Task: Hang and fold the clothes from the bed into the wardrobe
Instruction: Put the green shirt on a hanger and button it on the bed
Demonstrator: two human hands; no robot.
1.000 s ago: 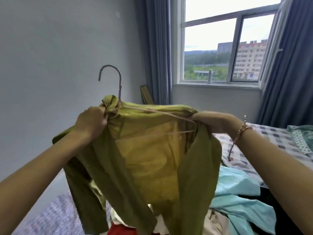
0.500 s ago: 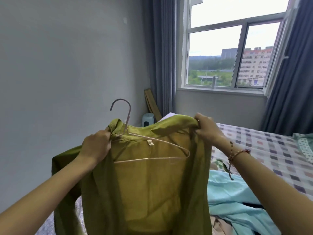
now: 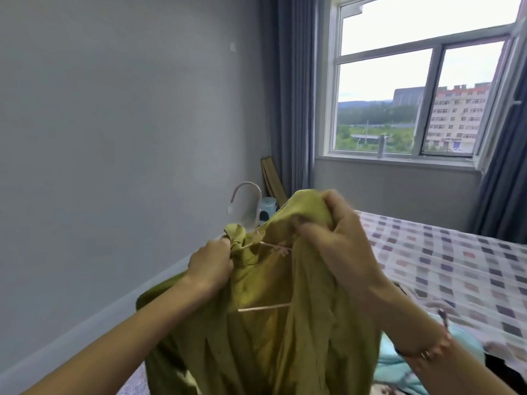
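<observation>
An olive-green shirt (image 3: 285,343) hangs in front of me on a thin pink wire hanger (image 3: 246,195), whose hook sticks up above the collar. My left hand (image 3: 211,266) grips the bunched left shoulder of the shirt at the hanger. My right hand (image 3: 339,238) holds the fabric of the right shoulder, raised and pulled over toward the middle, covering the hanger's right end. The lower bar of the hanger shows between the open shirt fronts. No wardrobe is in view.
A bed with a checked sheet (image 3: 445,266) stretches to the right, with a light blue garment (image 3: 399,366) on it near my right wrist. A grey wall is at left, a small blue stool (image 3: 268,209) in the corner, and a window with dark curtains (image 3: 293,95) behind.
My right hand has lifted the right shoulder fabric up and leftward toward the hanger's middle. The shirt and hanger sit lower in view, and the hanger's right end is now covered.
</observation>
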